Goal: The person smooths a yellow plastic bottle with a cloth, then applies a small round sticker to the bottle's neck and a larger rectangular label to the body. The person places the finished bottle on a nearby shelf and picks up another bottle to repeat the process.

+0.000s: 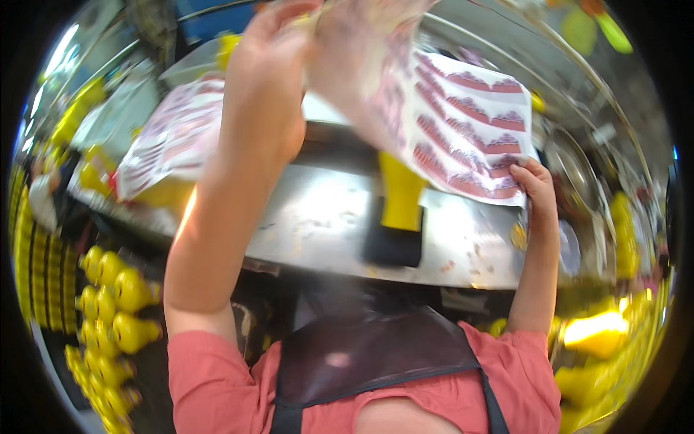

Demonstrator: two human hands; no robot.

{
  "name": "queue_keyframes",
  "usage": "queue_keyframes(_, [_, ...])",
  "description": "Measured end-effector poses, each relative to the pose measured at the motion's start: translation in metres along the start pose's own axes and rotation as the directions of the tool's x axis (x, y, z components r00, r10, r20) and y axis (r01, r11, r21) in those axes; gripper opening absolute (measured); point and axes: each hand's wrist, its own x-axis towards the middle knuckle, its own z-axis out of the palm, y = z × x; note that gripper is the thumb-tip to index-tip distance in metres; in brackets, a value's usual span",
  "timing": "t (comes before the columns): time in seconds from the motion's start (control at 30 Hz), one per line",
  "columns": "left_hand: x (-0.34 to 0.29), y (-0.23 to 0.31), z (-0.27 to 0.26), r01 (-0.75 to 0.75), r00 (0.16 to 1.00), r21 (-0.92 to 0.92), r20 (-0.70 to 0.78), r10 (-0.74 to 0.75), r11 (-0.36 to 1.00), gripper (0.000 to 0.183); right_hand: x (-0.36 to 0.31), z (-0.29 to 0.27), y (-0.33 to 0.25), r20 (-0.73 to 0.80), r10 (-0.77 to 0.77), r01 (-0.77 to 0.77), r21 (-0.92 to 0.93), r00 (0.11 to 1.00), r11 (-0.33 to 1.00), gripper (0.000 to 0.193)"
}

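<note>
Sticker sheet, white with rows of red labels, is held raised above the steel counter. Left hand is lifted high, its grip closed on the sheet's upper edge; fingertips are blurred. Right hand pinches the sheet's lower right corner, fingers curled shut on it. Yellow-and-black object stands on the counter beneath the sheet. Second label sheet lies at the counter's left edge. Yellow bottles are stacked below the counter's left side
</note>
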Motion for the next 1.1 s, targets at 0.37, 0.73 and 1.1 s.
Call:
queue_keyframes(0.37, [-0.118,-0.167,0.066,0.613,0.780,-0.144,0.267,-0.566,0.777,0.054,-0.085,-0.123,0.071,-0.514,0.035,-0.288,-0.421,0.857,0.860,0.020])
queue_keyframes(0.73, [-0.180,-0.230,0.093,0.906,0.421,-0.068,0.234,-0.876,0.417,0.059,-0.071,-0.145,0.115,-0.629,-0.046,-0.577,-0.738,0.776,0.349,0.028])
queue_keyframes(1.1, [-0.178,-0.222,0.087,0.916,0.350,-0.305,0.293,-0.890,0.260,0.037,-0.078,-0.012,0.116,-0.251,-0.332,-0.135,-0.932,0.909,0.336,0.050])
